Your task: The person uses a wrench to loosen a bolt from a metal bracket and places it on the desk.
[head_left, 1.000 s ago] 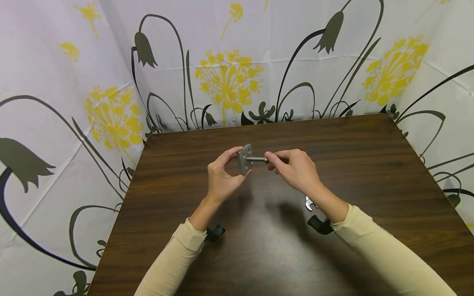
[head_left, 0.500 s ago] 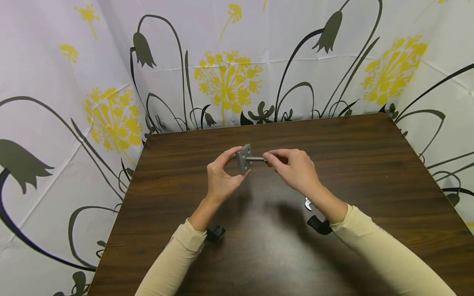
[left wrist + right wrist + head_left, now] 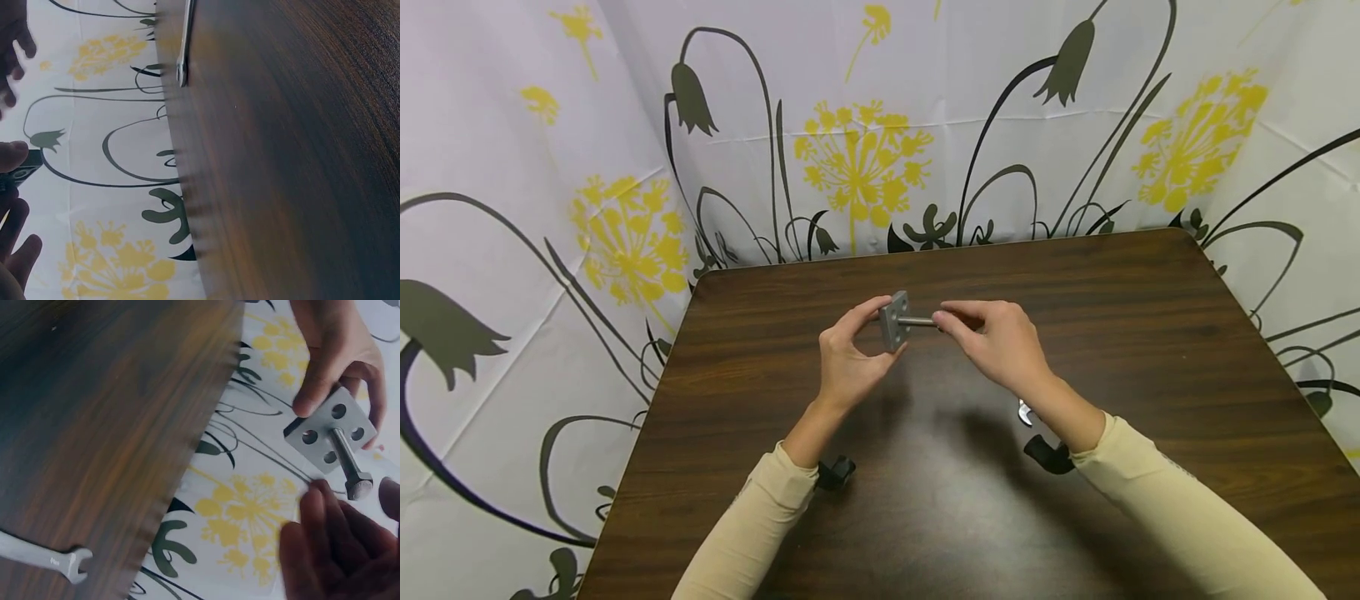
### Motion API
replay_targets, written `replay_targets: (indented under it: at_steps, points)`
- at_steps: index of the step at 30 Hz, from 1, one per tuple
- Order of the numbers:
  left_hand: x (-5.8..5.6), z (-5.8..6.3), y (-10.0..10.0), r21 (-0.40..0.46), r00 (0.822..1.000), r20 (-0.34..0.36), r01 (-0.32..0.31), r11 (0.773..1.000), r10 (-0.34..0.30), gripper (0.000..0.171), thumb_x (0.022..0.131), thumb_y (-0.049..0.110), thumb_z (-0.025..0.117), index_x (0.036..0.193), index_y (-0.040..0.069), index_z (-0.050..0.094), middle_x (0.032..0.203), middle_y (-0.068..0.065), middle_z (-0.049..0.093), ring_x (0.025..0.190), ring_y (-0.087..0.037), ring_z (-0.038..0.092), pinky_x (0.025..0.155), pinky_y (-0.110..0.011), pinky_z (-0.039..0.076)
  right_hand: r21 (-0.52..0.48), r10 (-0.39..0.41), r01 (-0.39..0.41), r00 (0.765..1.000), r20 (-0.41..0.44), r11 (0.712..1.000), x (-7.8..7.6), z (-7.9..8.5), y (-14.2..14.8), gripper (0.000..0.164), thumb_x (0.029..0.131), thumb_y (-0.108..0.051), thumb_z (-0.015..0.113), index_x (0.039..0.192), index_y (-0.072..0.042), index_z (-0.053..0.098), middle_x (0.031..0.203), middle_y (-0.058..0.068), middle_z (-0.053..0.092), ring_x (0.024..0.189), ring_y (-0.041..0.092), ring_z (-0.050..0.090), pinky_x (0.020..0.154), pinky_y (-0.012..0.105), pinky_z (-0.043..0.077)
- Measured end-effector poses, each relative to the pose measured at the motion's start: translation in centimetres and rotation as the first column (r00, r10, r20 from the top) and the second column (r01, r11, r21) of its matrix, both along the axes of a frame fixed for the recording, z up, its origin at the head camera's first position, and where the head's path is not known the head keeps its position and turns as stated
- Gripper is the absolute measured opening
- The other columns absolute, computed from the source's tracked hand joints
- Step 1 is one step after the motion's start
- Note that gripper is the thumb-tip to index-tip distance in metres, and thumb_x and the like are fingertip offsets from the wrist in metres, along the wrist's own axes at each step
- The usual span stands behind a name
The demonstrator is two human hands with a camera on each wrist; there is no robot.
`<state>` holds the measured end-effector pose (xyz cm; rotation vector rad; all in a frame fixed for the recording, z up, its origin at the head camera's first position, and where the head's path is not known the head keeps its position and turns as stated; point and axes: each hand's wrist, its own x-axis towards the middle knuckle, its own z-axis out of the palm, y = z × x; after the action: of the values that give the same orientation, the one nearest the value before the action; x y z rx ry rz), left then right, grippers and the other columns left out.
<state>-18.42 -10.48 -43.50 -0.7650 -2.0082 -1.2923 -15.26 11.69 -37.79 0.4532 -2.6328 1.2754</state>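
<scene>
My left hand [image 3: 853,358] grips a small grey metal plate [image 3: 892,322] by its edges, thumb below and fingers above, over the table. Several holes show in the plate [image 3: 331,422] in the right wrist view. A hex bolt [image 3: 345,456] runs through its middle, its head facing my right hand. My right hand [image 3: 1003,346] is at the bolt's head end. In the right wrist view its fingers [image 3: 325,531] and thumb are spread apart around the hex head, with the head uncovered between them. The left wrist view catches only the plate's dark edge [image 3: 25,167] between fingers.
An open-end wrench [image 3: 47,555] lies on the dark wood-grain table [image 3: 760,375], partly hidden behind my right forearm in the head view. Black wrist mounts [image 3: 1048,455] stick out from both sleeves. A flower-print curtain [image 3: 865,125] hangs behind the table's far edge.
My right fingers have loosened from a pinch on the bolt's head, the index finger lifting away from the thumb. The plate and my left hand stay in place.
</scene>
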Motion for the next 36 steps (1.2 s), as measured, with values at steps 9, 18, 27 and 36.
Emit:
replay_targets:
  at_steps: [9, 18, 27, 36]
  points:
    - [0.02, 0.18, 0.02, -0.003, 1.000, -0.019, -0.005, 1.000, 0.005, 0.061, 0.062, 0.000, 0.089, 0.119, 0.007, 0.068, 0.110, -0.008, 0.071, 0.090, -0.024, 0.070, 0.084, -0.038, 0.055, -0.032, 0.066, -0.068, 0.997, -0.038, 0.997, -0.06, 0.07, 0.12, 0.023, 0.084, -0.018, 0.079, 0.107, -0.014, 0.077, 0.094, -0.003, 0.073, 0.080, 0.013, 0.068, 0.065, 0.031, 0.056]
    - [0.10, 0.15, 0.10, 0.008, 1.000, -0.003, -0.009, 1.000, 0.009, 0.060, 0.064, 0.003, 0.089, 0.120, 0.009, 0.069, 0.111, -0.005, 0.071, 0.089, -0.021, 0.071, 0.085, -0.035, 0.055, -0.073, 0.008, 0.001, 0.992, 0.123, 0.997, -0.14, 0.07, 0.21, 0.034, 0.094, -0.045, 0.064, 0.104, -0.015, 0.077, 0.085, -0.005, 0.074, 0.075, 0.012, 0.069, 0.063, 0.034, 0.051]
    - [-0.03, -0.12, 0.08, 0.016, 1.000, 0.004, -0.004, 1.000, 0.004, 0.057, 0.066, 0.002, 0.087, 0.120, 0.010, 0.069, 0.109, -0.004, 0.072, 0.085, -0.020, 0.071, 0.083, -0.037, 0.055, -0.093, 0.061, -0.062, 0.998, -0.006, 0.994, -0.13, -0.01, 0.23, 0.029, 0.082, -0.018, 0.081, 0.111, -0.015, 0.076, 0.099, -0.005, 0.072, 0.084, 0.011, 0.068, 0.068, 0.030, 0.057]
    - [-0.01, -0.02, 0.23, 0.025, 1.000, 0.014, -0.013, 1.000, 0.012, 0.057, 0.066, 0.005, 0.087, 0.120, 0.011, 0.069, 0.111, -0.003, 0.071, 0.088, -0.018, 0.071, 0.085, -0.033, 0.054, -0.121, 0.067, -0.046, 0.982, 0.177, 0.992, -0.36, 0.10, 0.39, 0.026, 0.094, -0.035, 0.066, 0.103, -0.013, 0.077, 0.083, -0.005, 0.073, 0.075, 0.014, 0.068, 0.067, 0.035, 0.053]
